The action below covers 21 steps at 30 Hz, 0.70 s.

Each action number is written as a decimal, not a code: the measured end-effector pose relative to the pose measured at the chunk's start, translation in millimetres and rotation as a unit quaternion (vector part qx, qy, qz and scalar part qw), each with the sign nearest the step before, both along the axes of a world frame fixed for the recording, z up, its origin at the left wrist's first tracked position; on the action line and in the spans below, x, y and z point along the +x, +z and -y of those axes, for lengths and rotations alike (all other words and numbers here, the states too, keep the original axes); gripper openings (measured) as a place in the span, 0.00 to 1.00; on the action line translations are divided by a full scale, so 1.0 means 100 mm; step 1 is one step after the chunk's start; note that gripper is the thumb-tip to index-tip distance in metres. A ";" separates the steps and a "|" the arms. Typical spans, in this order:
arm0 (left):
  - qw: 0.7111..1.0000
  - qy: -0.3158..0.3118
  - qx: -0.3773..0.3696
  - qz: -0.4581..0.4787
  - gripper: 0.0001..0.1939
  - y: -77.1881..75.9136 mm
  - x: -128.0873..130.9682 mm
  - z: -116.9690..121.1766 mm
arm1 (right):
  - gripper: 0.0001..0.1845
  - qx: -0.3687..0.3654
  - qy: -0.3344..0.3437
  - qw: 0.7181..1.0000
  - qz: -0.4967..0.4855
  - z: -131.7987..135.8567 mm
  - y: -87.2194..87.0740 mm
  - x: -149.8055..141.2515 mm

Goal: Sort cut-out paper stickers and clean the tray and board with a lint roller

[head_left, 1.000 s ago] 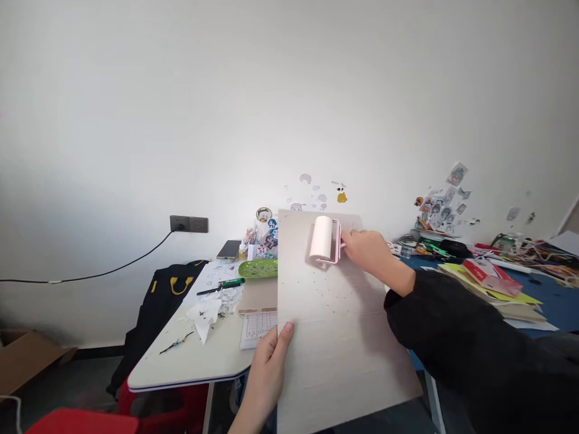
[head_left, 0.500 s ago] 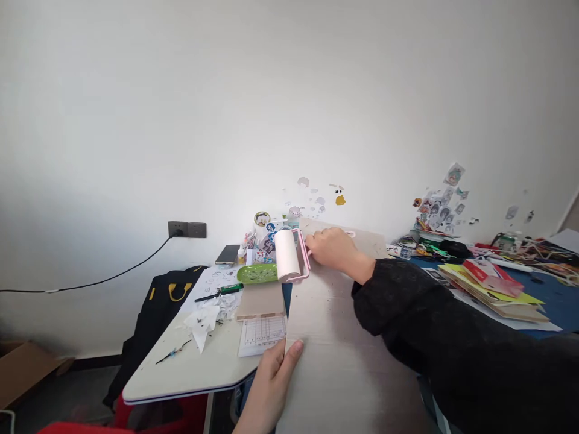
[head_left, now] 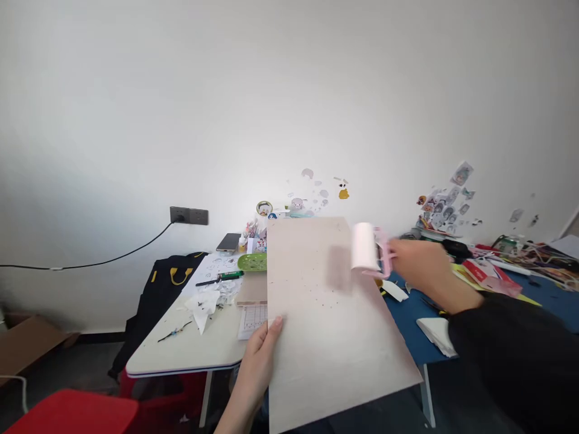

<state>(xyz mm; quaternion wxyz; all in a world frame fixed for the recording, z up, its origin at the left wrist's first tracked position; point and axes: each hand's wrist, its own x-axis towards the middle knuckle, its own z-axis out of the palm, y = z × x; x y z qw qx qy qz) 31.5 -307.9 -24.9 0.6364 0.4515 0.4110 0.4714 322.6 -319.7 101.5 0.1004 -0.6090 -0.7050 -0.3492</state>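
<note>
My left hand (head_left: 260, 355) grips the left edge of a pale wooden board (head_left: 325, 319), tilted up towards me and speckled with small dark bits. My right hand (head_left: 425, 265), in a black sleeve, is closed on the handle of a pink lint roller (head_left: 368, 250). The roller is blurred by motion and hangs just off the board's upper right edge, over the blue table.
A white table (head_left: 190, 355) at left carries a green tray (head_left: 252, 261), a phone (head_left: 228, 242), a marker and paper scraps. The blue table (head_left: 407, 325) at right is piled with books, papers and cables. A black bag (head_left: 156, 301) hangs beside the white table; stickers dot the wall.
The roller swept from the board's upper left edge across to its right side and off the edge. My left hand tipped the board up again.
</note>
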 end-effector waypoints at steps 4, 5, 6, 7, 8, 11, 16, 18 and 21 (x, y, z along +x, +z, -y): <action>0.996 0.007 0.062 -0.062 0.26 0.08 -0.01 0.08 | 0.10 -0.064 0.108 0.986 0.111 -0.10 -0.22 -0.83; 0.995 0.007 0.064 -0.070 0.26 0.08 -0.04 0.10 | 0.09 -0.071 0.120 0.982 0.129 -0.10 -0.25 -0.86; 0.996 0.008 0.060 -0.072 0.27 0.09 -0.09 0.11 | 0.09 -0.072 0.124 0.979 0.143 -0.09 -0.27 -0.80; 0.996 0.009 0.054 -0.071 0.27 0.08 -0.14 0.13 | 0.09 -0.068 0.118 0.979 0.151 -0.06 -0.29 -0.66; 0.996 0.011 0.049 -0.068 0.27 0.08 -0.19 0.13 | 0.09 -0.062 0.106 0.980 0.156 -0.03 -0.29 -0.48; 0.997 0.018 0.048 -0.056 0.27 0.09 -0.24 0.13 | 0.13 -0.031 0.039 0.985 0.163 0.04 -0.29 -0.02; 0.992 0.020 0.092 -0.080 0.26 0.17 -0.02 0.14 | 0.10 -0.040 0.036 0.987 0.149 -0.06 -0.30 -0.55; 0.991 0.017 0.091 -0.092 0.26 0.18 0.03 0.15 | 0.11 -0.075 0.051 0.986 0.141 -0.12 -0.28 -0.83; 0.996 0.035 0.047 -0.073 0.27 0.13 -0.02 0.15 | 0.10 -0.098 0.039 0.985 0.135 -0.11 -0.24 -0.66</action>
